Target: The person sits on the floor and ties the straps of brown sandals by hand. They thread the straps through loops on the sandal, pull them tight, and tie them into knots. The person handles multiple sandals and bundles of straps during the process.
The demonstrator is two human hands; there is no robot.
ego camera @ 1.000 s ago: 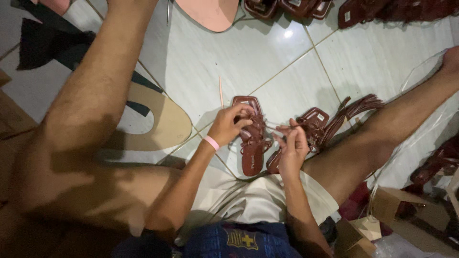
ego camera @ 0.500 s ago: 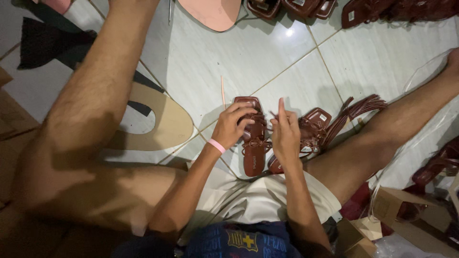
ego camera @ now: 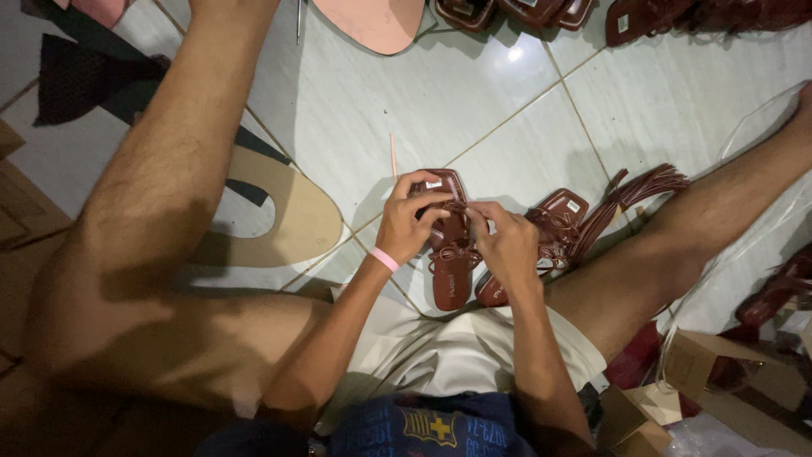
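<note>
We are pinching the thin straps of the brown sandal with both hands, left hand and right hand close together, likely tying them, needing steady tension.

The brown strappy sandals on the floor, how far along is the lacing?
In hand: both hands, left hand and right hand, work the straps of one brown sandal. The second sandal beside it lies with long laces loose. More sandals lie farther off.
</note>
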